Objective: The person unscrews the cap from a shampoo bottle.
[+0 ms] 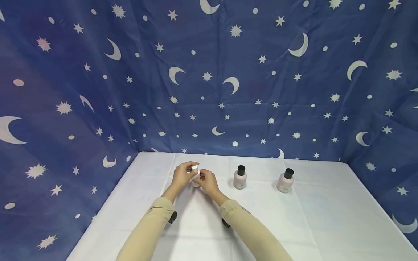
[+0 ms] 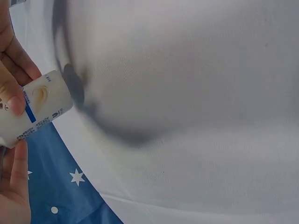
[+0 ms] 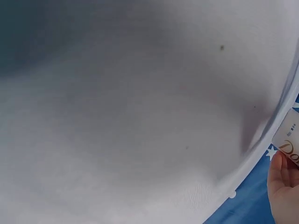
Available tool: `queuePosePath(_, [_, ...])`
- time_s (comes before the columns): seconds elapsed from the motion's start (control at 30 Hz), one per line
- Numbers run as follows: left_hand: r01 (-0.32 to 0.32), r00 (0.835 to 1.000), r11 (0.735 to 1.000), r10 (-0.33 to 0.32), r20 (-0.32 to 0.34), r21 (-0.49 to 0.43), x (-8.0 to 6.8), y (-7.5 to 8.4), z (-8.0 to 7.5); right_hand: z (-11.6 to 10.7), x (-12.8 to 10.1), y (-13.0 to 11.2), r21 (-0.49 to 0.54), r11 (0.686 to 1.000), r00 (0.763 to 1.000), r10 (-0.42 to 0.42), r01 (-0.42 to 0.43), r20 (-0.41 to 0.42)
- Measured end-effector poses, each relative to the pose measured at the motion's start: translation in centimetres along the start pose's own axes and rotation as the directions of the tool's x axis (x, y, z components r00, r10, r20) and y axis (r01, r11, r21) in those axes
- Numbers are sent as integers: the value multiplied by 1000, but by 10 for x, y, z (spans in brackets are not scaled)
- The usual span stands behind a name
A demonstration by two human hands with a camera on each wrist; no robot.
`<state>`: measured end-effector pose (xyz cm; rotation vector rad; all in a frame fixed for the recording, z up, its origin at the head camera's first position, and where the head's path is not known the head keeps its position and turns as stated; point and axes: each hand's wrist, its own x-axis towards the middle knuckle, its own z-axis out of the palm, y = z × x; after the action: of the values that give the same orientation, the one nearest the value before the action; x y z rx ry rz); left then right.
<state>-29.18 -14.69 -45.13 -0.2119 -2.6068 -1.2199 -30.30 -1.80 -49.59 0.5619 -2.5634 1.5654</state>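
Observation:
A small white bottle with a white cap stands roughly upright between both hands, at the left part of the table. My left hand holds it at the top, with thumb and fingers about the cap. Lower down, my right hand grips the body from the right side. The left wrist view shows the bottle with a blue band and small print. Gold lettering on the bottle is partly cut off in the right wrist view. Whether its base touches the table cannot be told.
Two pale pink bottles with black caps, one nearer and one farther right, stand on the white-covered table. A blue cloth with moons and stars hangs behind and at the sides.

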Motion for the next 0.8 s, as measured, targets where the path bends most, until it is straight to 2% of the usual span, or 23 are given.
queuePosePath(0.1, [-22,1000,1000,22,4,-11,-1,3,-3,-4,-2,-4,12,1000,1000,-12,12,-2])
queuePosePath(0.33, [-10,999,999,12,42,-31,-7,8,-4,-16,-13,-5,2,999,998,-44,44,41])
queuePosePath(0.53, [-39,998,998,42,54,-55,-11,16,-3,-29,-22,-9,27,997,996,-71,69,55])
queuePosePath(0.8, [1,995,994,9,97,-109,-16,33,-6,-45,-31,-15,63,994,990,-92,86,102])
